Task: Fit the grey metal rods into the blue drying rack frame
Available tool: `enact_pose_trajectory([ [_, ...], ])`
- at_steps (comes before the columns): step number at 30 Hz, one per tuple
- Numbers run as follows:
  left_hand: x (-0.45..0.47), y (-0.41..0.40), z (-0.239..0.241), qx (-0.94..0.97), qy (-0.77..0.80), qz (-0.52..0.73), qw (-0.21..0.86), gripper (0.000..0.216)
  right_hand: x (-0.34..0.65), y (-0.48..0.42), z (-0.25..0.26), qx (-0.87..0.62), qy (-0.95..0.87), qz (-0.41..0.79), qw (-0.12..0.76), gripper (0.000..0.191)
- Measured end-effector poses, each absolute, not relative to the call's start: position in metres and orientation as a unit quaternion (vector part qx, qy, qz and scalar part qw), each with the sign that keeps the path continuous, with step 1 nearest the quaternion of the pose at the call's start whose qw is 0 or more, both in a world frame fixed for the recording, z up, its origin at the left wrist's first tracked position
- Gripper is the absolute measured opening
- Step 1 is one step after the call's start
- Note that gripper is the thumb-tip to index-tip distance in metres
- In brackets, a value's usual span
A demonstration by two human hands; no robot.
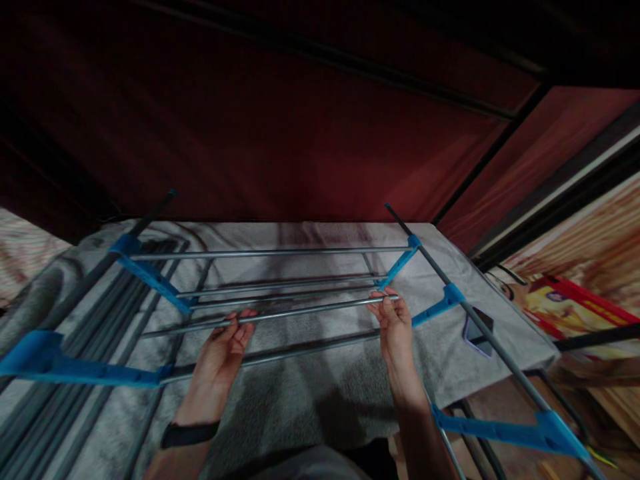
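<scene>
The grip of the left hand [226,345] and of the right hand [395,327] is pinching one metal rod [310,311], which is running between the front and rear crossbars of a blue-bracketed rack [270,254]. A red-and-yellow box [575,308] is sitting off to the right, its contents hiding from view.

The rack [270,253] spans the blanket [280,413], the curtain [300,133] behind it and the tube pile [103,320] on the blanket at left, partly beneath the rack's left side. Between the rack's rear and front bars runs a rod [310,311], the left hand [225,340] along it and the right hand [394,323] at its right end. The phone [475,336] lies on the blanket under the rack's right post, with the box [580,303] farther right, beyond the blanket's edge
</scene>
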State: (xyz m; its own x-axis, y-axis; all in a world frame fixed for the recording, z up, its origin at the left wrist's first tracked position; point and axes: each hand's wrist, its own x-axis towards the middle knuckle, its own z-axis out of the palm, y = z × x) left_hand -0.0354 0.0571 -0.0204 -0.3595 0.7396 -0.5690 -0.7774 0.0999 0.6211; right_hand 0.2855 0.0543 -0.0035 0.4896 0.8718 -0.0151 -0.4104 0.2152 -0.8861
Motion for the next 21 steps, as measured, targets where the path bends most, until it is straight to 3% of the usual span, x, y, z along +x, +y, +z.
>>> enact_pose_trajectory([
  [13, -0.003, 0.053, -0.035, 0.004, 0.448, 0.636, 0.629, 0.029, 0.266, 0.080, -0.059, -0.384, -0.083, 0.657, 0.643, 0.015],
  [21, -0.024, 0.069, -0.047, -0.022, 0.485, 0.633, 0.604, 0.023, 0.275, 0.099, -0.088, -0.417, -0.074, 0.655, 0.626, 0.019],
])
